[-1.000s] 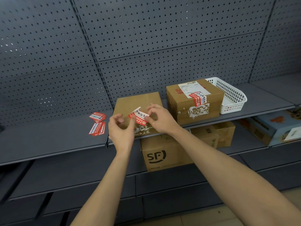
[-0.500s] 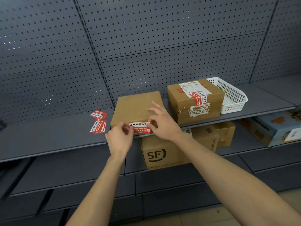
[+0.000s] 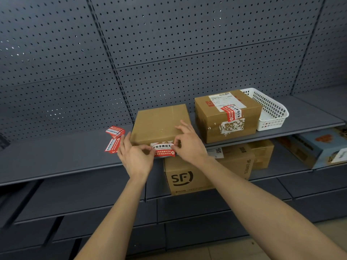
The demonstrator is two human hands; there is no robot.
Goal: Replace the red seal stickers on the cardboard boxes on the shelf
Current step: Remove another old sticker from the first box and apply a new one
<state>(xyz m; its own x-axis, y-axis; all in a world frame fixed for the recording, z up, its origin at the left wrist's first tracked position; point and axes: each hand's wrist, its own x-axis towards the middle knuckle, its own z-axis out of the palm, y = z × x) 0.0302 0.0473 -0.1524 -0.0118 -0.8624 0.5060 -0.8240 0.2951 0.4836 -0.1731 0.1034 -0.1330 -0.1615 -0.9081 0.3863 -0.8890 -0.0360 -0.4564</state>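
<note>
A flat cardboard box (image 3: 159,122) sits on the grey shelf (image 3: 56,158). A red and white seal sticker (image 3: 163,150) lies across its front face. My left hand (image 3: 135,156) pinches the sticker's left end. My right hand (image 3: 189,141) pinches its right end, with the other fingers spread over the box top. To the right stands a taller cardboard box (image 3: 227,115) with a red seal sticker (image 3: 231,111) over its top front edge and a torn patch of label below.
Loose red seal stickers (image 3: 114,138) lie on the shelf left of the flat box. A white plastic basket (image 3: 270,109) stands at the right. On the lower shelf are an SF box (image 3: 197,177), a smaller box (image 3: 262,152) and a blue carton (image 3: 315,147).
The sticker was held curled above the box a second ago. Both hands brought it down onto the front face and now hold its ends flat there.
</note>
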